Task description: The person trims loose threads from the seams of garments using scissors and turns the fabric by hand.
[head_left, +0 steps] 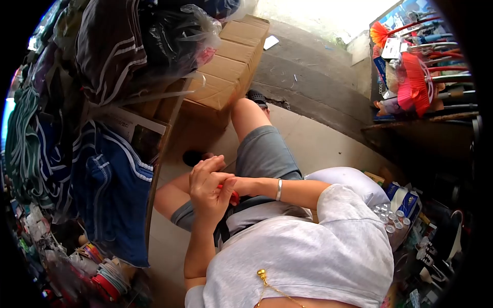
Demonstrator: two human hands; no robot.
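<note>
My two hands meet above my lap in the head view. My left hand (208,187) is closed, with its fingers bent and its thumb against my right hand. My right hand (242,186) reaches in from the right, and its fingers are hidden behind the left one. A small red thing (234,198) peeks out beneath the left thumb, between the hands; its kind is too covered to make out. A silver bangle (279,190) circles my right wrist. Just below the hands lies a grey and black bundle (246,214) at my waist.
On the left, folded blue clothing (110,200) hangs over a board edge. A large cardboard box (231,61) stands ahead beside a concrete step (303,66). Red-handled goods (416,77) fill a rack at upper right. A white sack (354,185) sits beside my right arm.
</note>
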